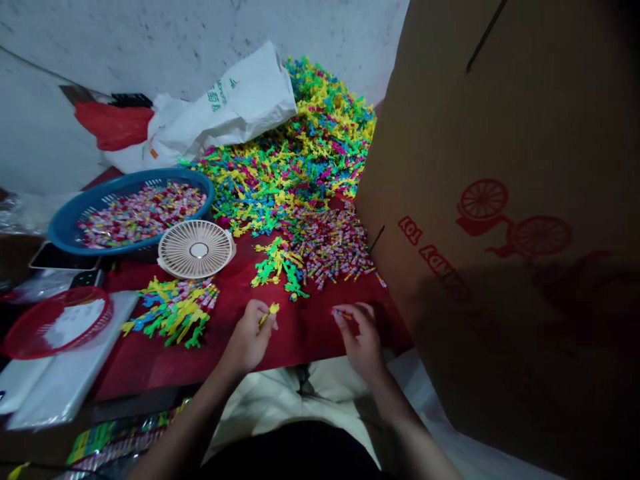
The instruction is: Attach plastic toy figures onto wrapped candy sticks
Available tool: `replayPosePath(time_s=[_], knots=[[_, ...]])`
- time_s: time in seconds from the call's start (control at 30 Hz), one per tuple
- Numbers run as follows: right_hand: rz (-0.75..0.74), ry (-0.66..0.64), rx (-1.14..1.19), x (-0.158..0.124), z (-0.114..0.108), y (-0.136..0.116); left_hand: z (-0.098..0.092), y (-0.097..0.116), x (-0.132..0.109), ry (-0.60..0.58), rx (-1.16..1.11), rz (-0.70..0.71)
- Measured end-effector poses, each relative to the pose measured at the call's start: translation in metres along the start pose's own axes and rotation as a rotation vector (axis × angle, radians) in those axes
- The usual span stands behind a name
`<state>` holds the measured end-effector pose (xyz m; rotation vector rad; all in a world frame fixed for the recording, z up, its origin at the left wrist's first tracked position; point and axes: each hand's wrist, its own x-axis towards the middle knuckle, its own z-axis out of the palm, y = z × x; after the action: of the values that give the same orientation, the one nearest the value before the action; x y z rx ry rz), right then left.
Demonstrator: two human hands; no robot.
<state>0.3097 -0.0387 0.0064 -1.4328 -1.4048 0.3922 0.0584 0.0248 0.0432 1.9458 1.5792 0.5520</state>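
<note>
At the far left, a red plastic basket (57, 323) rests on a white board (65, 373), just in front of a dark phone (63, 257). Beyond it, a blue plastic basket (65, 230) is filled with small wrapped candies, and a cream desk fan (196, 249) sits just beside its rim. A red plastic bag (113, 125) and a white woven sack (240, 107) lie farther back against a pale wall (150, 40).

On the red-covered worktop (305, 340), a small bunch of yellow, blue and green plastic toys (173, 313) lies left of the left hand (247, 337). That hand's fingers (257, 310) are pressed together, pinching a yellow plastic toy (269, 315) against the thumb. Ahead of it lies a yellow and green cluster of toys (277, 270), and behind that rises a great multicoloured heap of toys (295, 153).

A heap of wrapped candy sticks (330, 243) sits at the heap's near edge. The right hand (363, 340) is well apart from the left, its fingers (355, 317) pinching a short wrapped candy stick (341, 313) against the thumb, just above the worktop. At the far right stands a tall cardboard carton (500, 220), printed in red with a bicycle and "CANDY TOY".
</note>
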Motion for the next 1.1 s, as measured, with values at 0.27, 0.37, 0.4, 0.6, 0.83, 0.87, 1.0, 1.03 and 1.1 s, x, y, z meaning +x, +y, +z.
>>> replayPosePath(time_s=[0.27, 0.37, 0.4, 0.6, 0.83, 0.87, 1.0, 1.03, 1.1], knots=[[-0.181, -0.245, 0.131, 0.009, -0.024, -0.094, -0.011, 0.062, -0.06, 0.186, 0.061, 0.533], [-0.168, -0.231, 0.124, 0.008, -0.03, -0.1, -0.014, 0.066, -0.062, 0.295, 0.148, 0.618], [-0.165, -0.222, 0.121, 0.008, -0.031, -0.1, -0.015, 0.067, -0.061, 0.316, 0.171, 0.634], [-0.193, -0.247, 0.118, 0.005, -0.034, -0.106, -0.018, 0.069, -0.062, 0.33, 0.279, 0.723], [-0.185, -0.24, 0.111, 0.003, -0.034, -0.108, -0.019, 0.071, -0.064, 0.335, 0.326, 0.743], [-0.183, -0.238, 0.11, 0.002, -0.035, -0.108, -0.019, 0.072, -0.064, 0.338, 0.329, 0.742], [-0.159, -0.213, 0.104, 0.003, -0.038, -0.11, -0.021, 0.073, -0.065, 0.335, 0.338, 0.736], [-0.16, -0.219, 0.107, 0.003, -0.038, -0.111, -0.021, 0.072, -0.065, 0.327, 0.339, 0.738], [-0.163, -0.237, 0.119, 0.004, -0.04, -0.112, -0.021, 0.071, -0.064, 0.309, 0.339, 0.742]])
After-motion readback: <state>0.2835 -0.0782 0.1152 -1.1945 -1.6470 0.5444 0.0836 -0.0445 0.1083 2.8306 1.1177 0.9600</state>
